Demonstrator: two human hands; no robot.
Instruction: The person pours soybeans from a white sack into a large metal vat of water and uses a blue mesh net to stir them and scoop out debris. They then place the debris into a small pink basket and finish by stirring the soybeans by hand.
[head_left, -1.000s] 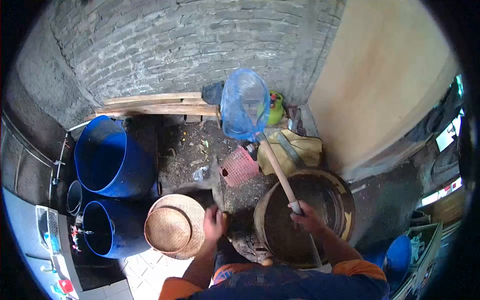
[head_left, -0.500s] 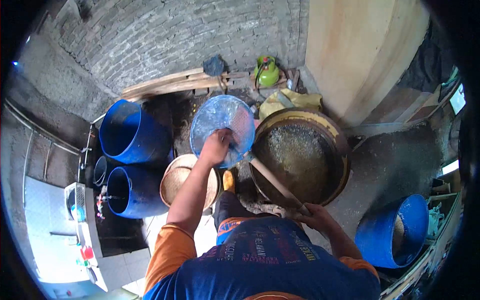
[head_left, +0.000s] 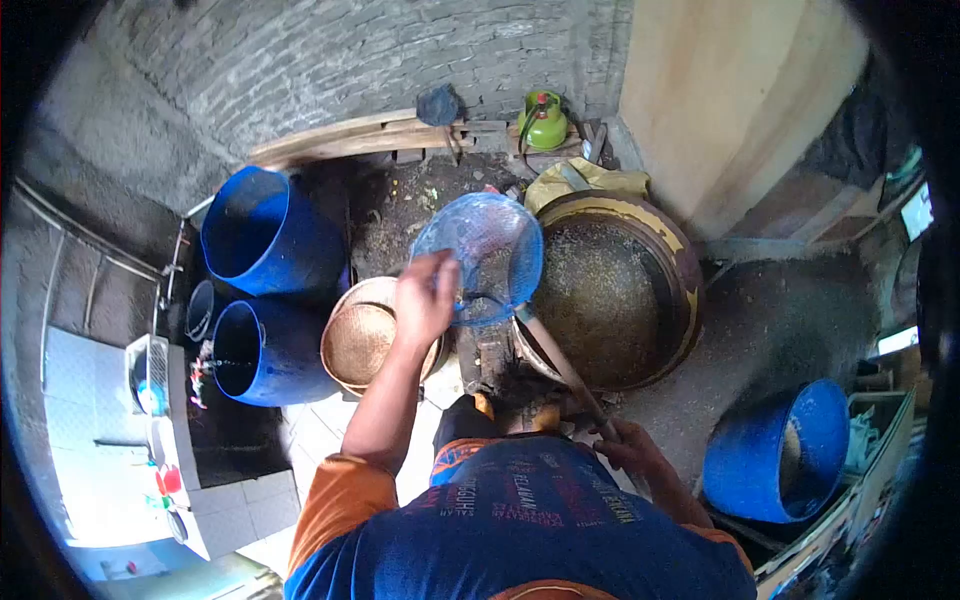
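Observation:
A round blue mesh scoop net [head_left: 488,250] on a long wooden handle [head_left: 565,365] is held out in front of me, beside the left rim of a wide vat. My right hand [head_left: 628,450] is wrapped round the lower end of the handle, close to my body. At the net's left side is my left hand [head_left: 427,295], its fingers parted and overlapping the mesh in this view. Murky brown liquid with pale bits on its surface fills the vat [head_left: 690,270]. Below my left forearm sits a round woven basket [head_left: 358,345].
Two large blue barrels [head_left: 262,230] stand at the left, near a tiled ledge [head_left: 240,510]. Another blue barrel [head_left: 740,455] leans at the lower right. A green gas cylinder [head_left: 545,128] and wooden planks [head_left: 340,140] lie along the brick wall. A yellowish sack [head_left: 600,180] touches the vat's far side.
The net has moved right, closer to the vat, and its handle has drawn back past my right hand. My left hand has shifted from over the mesh to its left side.

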